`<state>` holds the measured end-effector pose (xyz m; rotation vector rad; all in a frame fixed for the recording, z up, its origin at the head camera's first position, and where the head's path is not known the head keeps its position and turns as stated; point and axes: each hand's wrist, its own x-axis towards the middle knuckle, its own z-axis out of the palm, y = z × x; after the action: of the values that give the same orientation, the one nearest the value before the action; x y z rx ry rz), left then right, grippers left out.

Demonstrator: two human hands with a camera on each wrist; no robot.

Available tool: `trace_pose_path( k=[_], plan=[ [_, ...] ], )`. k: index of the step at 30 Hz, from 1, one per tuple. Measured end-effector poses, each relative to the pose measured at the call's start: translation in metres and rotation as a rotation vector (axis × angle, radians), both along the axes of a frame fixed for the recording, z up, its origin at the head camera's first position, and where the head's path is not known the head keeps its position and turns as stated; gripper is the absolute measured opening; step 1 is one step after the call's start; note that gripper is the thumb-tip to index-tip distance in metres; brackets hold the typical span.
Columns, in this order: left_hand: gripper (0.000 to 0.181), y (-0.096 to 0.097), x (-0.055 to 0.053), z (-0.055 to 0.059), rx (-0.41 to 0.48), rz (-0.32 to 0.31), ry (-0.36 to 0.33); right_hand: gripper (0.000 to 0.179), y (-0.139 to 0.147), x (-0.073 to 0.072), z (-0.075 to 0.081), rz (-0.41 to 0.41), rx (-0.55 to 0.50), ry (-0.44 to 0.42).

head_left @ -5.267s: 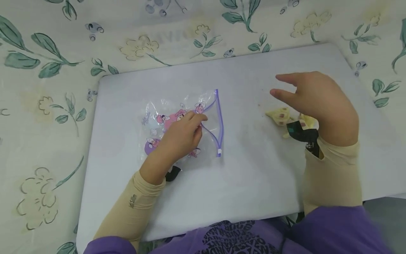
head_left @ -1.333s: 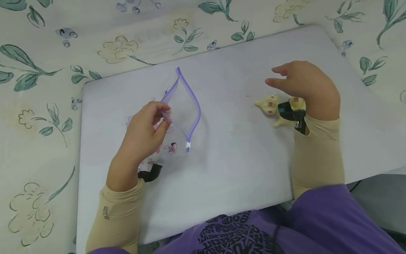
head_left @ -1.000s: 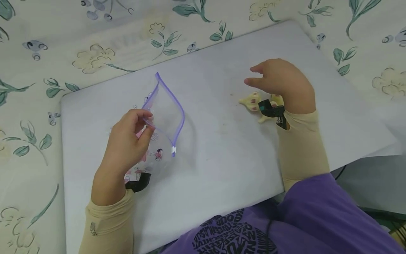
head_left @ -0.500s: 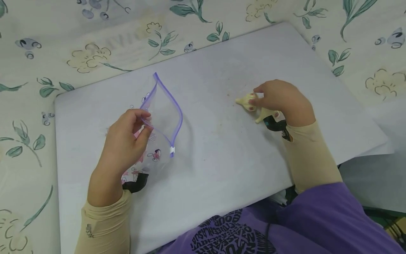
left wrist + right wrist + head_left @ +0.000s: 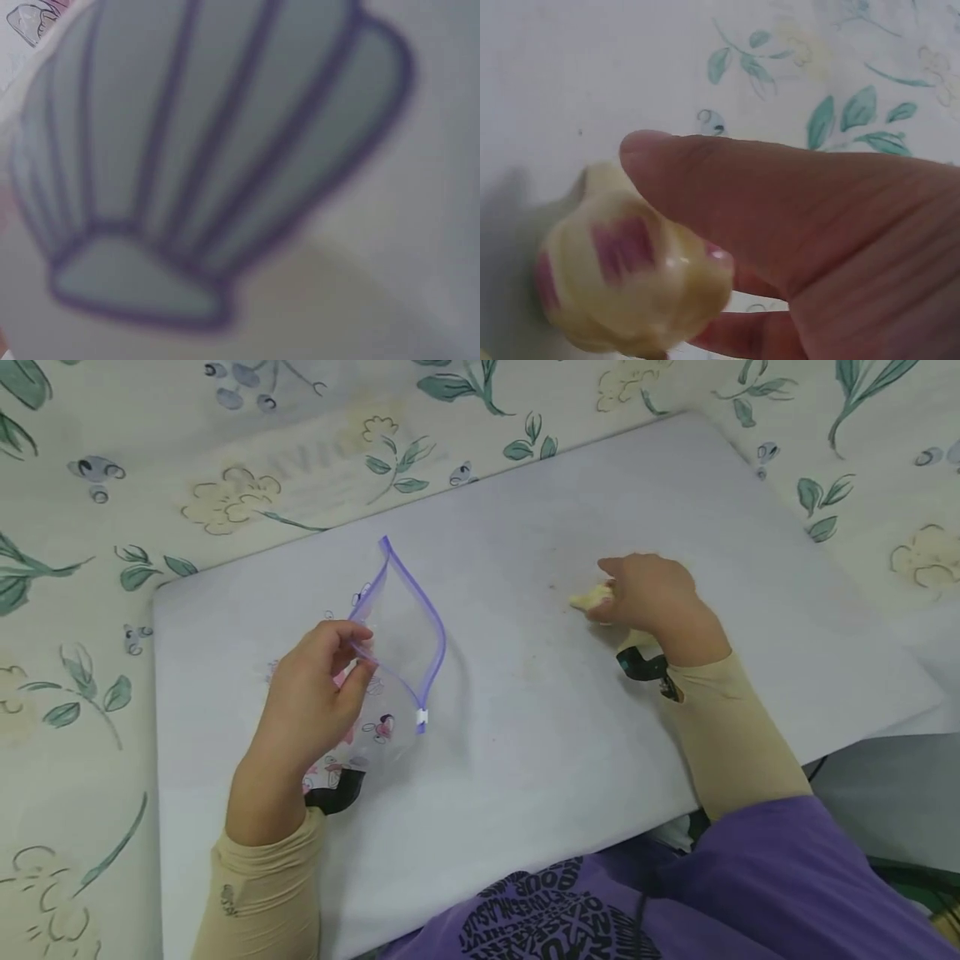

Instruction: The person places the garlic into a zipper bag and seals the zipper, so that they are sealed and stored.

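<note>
My left hand [image 5: 311,693] pinches the near lip of a clear slider zip bag [image 5: 408,610], between thumb and fingers. The bag has a purple zip edge, a white slider and pink cartoon prints; its mouth gapes toward the right. A blurred shell print [image 5: 202,165] on the bag fills the left wrist view. On the right of the table, my right hand [image 5: 656,606] grips a glossy, pale yellow garlic bulb [image 5: 630,270] with purple patches, the thumb lying across it. A second garlic bulb [image 5: 637,642] is mostly hidden under that hand and the black wrist mount.
A white table [image 5: 510,777] carries everything, its back edge meeting a wall covering [image 5: 322,452] with leaf and flower prints. Small dark specks lie left of the garlic. The person's purple shirt [image 5: 570,910] is at the near edge.
Earlier the bag lay flat under my left hand; now that hand lifts its lip and the mouth is wider. My right hand has come down from above the garlic and taken hold of one bulb.
</note>
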<state>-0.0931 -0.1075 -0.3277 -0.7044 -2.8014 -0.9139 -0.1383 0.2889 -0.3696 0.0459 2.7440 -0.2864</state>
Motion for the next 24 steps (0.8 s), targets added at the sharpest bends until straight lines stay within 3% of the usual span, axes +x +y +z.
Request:
trace_pose_path(
  k=[9, 18, 24],
  plan=[
    [0.029, -0.002, -0.001, 0.002, -0.008, -0.018, -0.002, 0.077, -0.009, -0.004, -0.009, 0.031, 0.019, 0.0],
    [0.028, 0.0, 0.001, 0.006, -0.03, -0.011, -0.063, 0.072, -0.013, -0.003, -0.01, 0.062, -0.021, 0.014],
    [0.028, -0.002, 0.002, 0.006, -0.032, -0.019, -0.067, 0.07, -0.016, -0.001, -0.007, 0.085, -0.016, 0.024]
  ],
)
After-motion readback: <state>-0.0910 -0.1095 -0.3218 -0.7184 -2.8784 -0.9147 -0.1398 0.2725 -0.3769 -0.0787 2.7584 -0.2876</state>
